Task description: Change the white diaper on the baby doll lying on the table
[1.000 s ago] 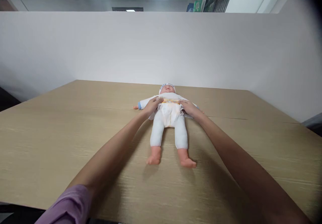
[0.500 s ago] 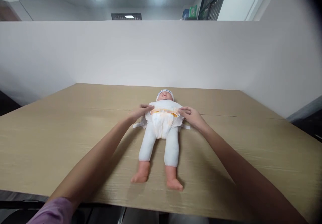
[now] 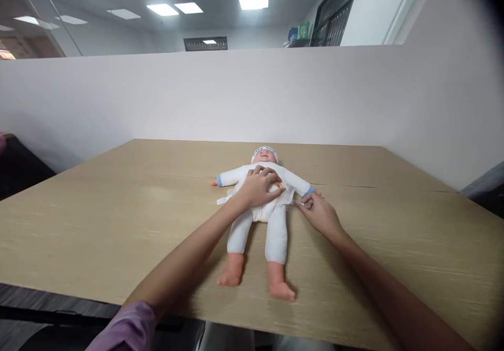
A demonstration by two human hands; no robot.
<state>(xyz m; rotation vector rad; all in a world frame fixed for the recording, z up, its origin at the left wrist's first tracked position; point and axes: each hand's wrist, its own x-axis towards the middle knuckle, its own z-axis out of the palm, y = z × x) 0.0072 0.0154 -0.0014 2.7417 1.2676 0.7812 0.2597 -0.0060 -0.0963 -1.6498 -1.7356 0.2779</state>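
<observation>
A baby doll (image 3: 260, 219) in white clothes and a white cap lies on its back on the wooden table (image 3: 98, 219), feet toward me. It wears a diaper (image 3: 264, 212) at the waist. My left hand (image 3: 258, 187) lies flat across the doll's belly, fingers spread over the white jacket. My right hand (image 3: 318, 212) rests on the table at the doll's left side and pinches a thin white tie (image 3: 298, 203) of the jacket between its fingertips.
A white partition wall (image 3: 157, 99) stands along the table's far edge and right side. The near table edge runs just below the doll's feet. Ceiling lights and a dark window show above the partition.
My left hand moved from the doll's side onto its belly. My right hand slid off the waist to the table and took the tie. The doll's arms now show spread out.
</observation>
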